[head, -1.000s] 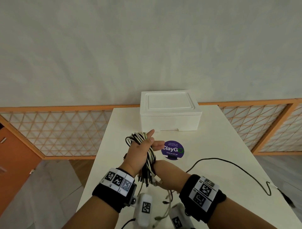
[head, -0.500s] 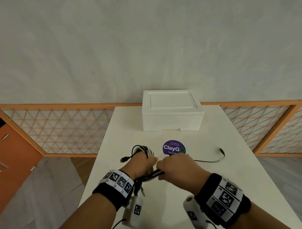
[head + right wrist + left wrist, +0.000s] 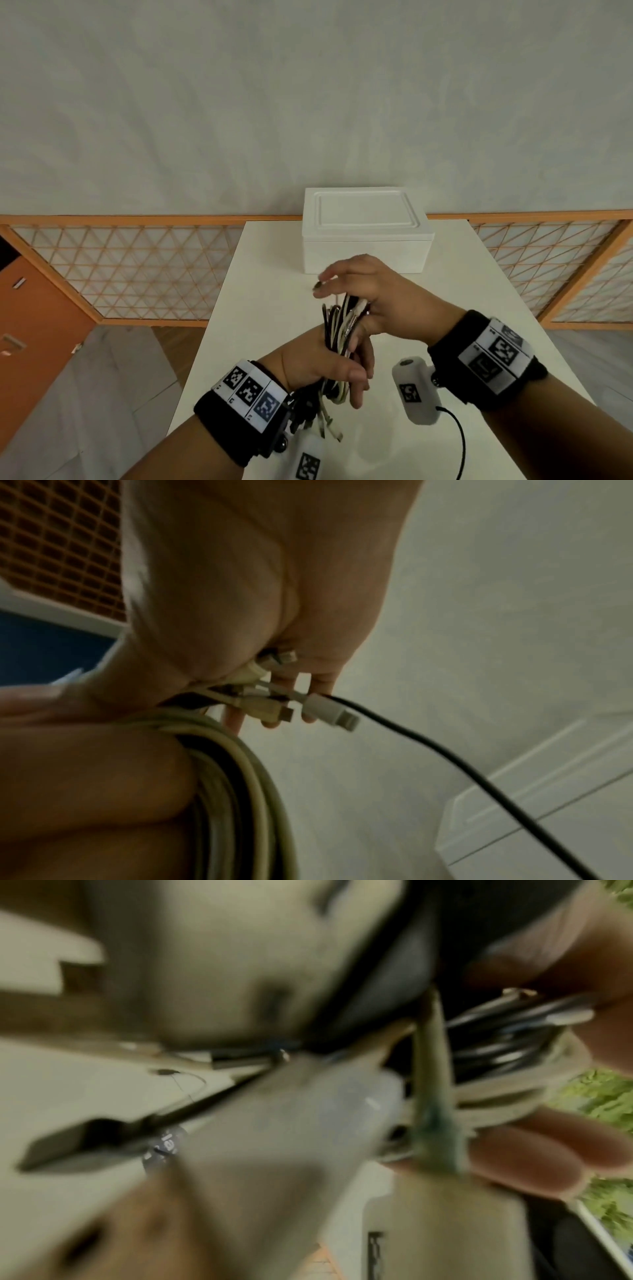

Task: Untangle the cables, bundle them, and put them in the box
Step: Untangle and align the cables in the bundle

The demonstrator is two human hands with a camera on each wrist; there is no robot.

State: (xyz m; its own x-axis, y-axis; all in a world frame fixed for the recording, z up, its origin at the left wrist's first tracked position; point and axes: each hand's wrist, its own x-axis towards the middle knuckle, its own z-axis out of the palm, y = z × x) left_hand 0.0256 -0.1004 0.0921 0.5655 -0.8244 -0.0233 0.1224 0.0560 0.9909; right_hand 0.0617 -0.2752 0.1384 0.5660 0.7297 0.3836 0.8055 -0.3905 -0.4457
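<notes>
Now your left hand (image 3: pixel 322 363) clenches the one cable bundle (image 3: pixel 337 337) at lower centre of the head view, its long axis running upright, plugs hanging toward the bottom edge. Your right hand (image 3: pixel 373 291), half a second ago fisted beside the left, has risen above it and grasps the bundle's top. One closed white box (image 3: pixel 368 233) sits behind on the table (image 3: pixel 267 274).

Black wristbands (image 3: pixel 239 407) with checkered markers
</notes>
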